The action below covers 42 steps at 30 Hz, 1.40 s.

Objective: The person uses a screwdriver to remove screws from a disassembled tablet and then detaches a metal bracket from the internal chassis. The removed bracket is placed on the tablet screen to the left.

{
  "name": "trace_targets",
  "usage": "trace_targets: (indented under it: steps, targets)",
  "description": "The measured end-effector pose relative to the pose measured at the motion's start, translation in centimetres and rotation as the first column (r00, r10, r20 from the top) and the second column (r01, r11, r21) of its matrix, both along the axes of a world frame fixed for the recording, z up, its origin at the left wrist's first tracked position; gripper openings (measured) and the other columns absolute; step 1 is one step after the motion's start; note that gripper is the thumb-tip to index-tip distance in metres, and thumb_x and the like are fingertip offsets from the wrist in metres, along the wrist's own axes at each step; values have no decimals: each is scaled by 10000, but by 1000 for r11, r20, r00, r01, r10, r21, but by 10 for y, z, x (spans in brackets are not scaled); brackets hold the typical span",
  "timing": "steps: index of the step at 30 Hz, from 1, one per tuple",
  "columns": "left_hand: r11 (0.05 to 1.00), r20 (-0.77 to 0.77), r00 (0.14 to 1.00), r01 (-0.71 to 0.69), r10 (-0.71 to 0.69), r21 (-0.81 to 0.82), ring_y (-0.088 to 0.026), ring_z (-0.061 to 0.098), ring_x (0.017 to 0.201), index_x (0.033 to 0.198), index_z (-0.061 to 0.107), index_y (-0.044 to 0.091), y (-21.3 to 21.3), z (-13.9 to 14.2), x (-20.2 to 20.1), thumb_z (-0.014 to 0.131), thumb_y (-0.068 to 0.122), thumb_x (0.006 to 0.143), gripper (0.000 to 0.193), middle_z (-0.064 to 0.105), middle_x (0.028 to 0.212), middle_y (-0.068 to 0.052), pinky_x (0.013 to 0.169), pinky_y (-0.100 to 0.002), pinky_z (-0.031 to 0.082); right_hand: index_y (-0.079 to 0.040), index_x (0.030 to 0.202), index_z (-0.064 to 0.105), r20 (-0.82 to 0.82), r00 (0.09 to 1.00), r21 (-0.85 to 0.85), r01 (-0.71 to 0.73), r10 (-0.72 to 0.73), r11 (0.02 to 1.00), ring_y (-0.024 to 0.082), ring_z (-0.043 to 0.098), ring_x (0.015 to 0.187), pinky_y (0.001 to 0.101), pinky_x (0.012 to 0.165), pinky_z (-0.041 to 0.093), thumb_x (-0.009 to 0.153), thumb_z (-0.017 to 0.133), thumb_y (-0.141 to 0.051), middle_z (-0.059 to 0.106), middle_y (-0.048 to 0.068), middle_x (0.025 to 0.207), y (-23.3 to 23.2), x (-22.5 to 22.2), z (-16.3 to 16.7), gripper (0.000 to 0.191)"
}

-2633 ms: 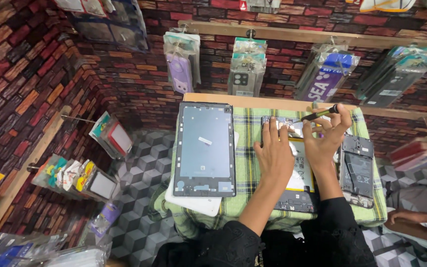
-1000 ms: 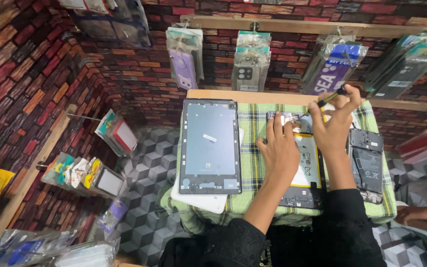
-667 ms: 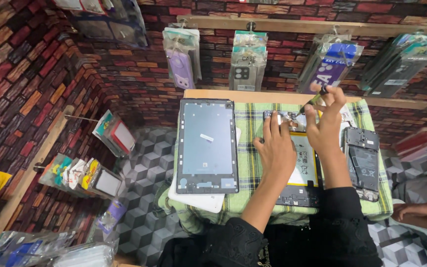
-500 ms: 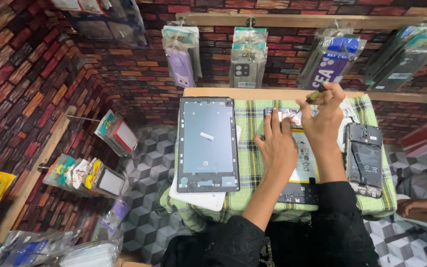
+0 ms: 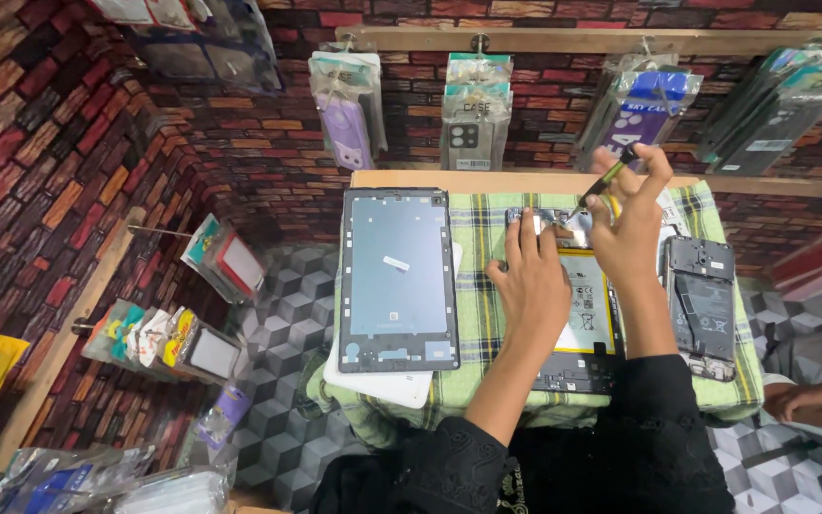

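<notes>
- On the checked cloth (image 5: 487,249) over the small surface (image 5: 411,178), the opened tablet (image 5: 584,314) lies flat, battery showing; left hand (image 5: 531,284) presses down on its left half, fingers spread, not closed on anything.
- Right hand (image 5: 632,221) is clamped on a slim screwdriver (image 5: 607,181), tip down at the tablet's upper edge.
- Change: half a second ago the screwdriver lay nearly flat above the hand; now it's tilted up with the tip set on the board. Reads as lining up on a screw near the top edge, though the screw is too small to see.
- Left hand unchanged, same hold.
- Removed tablet back frame (image 5: 399,278) sits just left, resting on a white panel (image 5: 380,383) that overhangs the near edge.
- Opened phone (image 5: 700,303) lies just right, close to the right edge.
- Room: tight on both sides of the hands; far edge just past the screwdriver, with hanging phone case packs (image 5: 474,119) behind it.
</notes>
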<state>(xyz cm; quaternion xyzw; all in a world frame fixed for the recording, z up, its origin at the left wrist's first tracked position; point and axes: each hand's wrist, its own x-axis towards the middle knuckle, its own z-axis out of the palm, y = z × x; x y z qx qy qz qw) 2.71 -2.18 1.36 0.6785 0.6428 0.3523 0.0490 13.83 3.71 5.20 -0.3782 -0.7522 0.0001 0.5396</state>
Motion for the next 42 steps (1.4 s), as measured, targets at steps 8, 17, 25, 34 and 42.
trace_targets:
  steps: [8, 17, 25, 34, 42]
  targets:
    - [998, 2, 1000, -27, 26, 52, -311, 331, 1476, 1336, 581, 38, 1, -2, 2, 697, 102, 838, 515, 374, 1606, -182, 969, -583, 329, -68, 1481, 198, -10, 998, -9, 54, -54, 999, 322, 735, 1040, 358, 872, 560, 998, 701, 63, 688, 193, 1179, -3, -1, 1, 709]
    - [999, 4, 1000, -22, 22, 38, -319, 343, 1470, 1327, 580, 49, 2, -4, 3, 697, 105, 824, 519, 389, 1589, -181, 963, -593, 337, -53, 1494, 186, -11, 999, 31, 47, -46, 998, 415, 693, 1157, 422, 1003, 563, 941, 710, 155, 655, 294, 1286, -6, -2, 2, 790]
    - [998, 8, 999, -42, 42, 49, -319, 342, 1483, 1326, 578, 75, 3, -1, 6, 683, 99, 883, 455, 387, 1596, -175, 985, -623, 345, -105, 1450, 219, -144, 970, -44, 190, -194, 981, 264, 719, 1065, 362, 899, 569, 1004, 742, 89, 646, 200, 1125, -8, 3, -15, 714]
    - [998, -17, 999, -39, 40, 52, -326, 340, 1483, 1361, 558, 55, 2, 1, 7, 673, 153, 845, 538, 382, 1597, -185, 1000, -629, 358, -123, 1496, 135, -461, 884, -29, -94, 70, 995, 227, 714, 1140, 299, 957, 598, 1043, 692, 200, 604, 198, 1299, -40, -11, -17, 787]
    - [994, 65, 998, -24, 17, 105, -368, 378, 1446, 1300, 577, 35, 7, -10, 11, 653, 293, 846, 528, 416, 1544, -234, 940, -631, 370, -196, 1385, 161, -295, 837, -74, -502, 462, 862, 343, 726, 1036, 437, 939, 616, 840, 671, 212, 618, 232, 1166, -108, -50, -35, 851]
